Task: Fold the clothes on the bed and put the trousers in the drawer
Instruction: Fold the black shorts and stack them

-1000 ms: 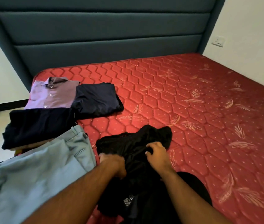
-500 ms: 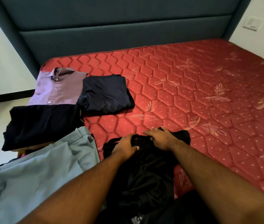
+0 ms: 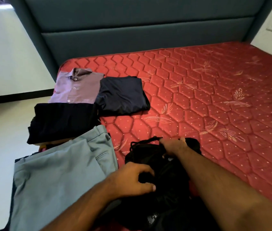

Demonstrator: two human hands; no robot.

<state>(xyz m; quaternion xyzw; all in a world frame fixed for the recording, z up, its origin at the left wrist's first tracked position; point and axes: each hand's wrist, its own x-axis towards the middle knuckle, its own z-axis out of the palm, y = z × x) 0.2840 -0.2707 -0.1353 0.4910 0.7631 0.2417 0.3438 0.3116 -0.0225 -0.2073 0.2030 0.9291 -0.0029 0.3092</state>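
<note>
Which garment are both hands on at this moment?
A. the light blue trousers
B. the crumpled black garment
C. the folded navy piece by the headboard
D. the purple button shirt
B: the left hand and the right hand both lie on the crumpled black garment, while the other clothes lie untouched to the left.

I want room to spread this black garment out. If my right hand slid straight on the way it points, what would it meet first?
Probably nothing soon: the right hand points toward the headboard, and bare mattress lies ahead. The navy folded garment sits left of that line, though depth is unclear.
</note>
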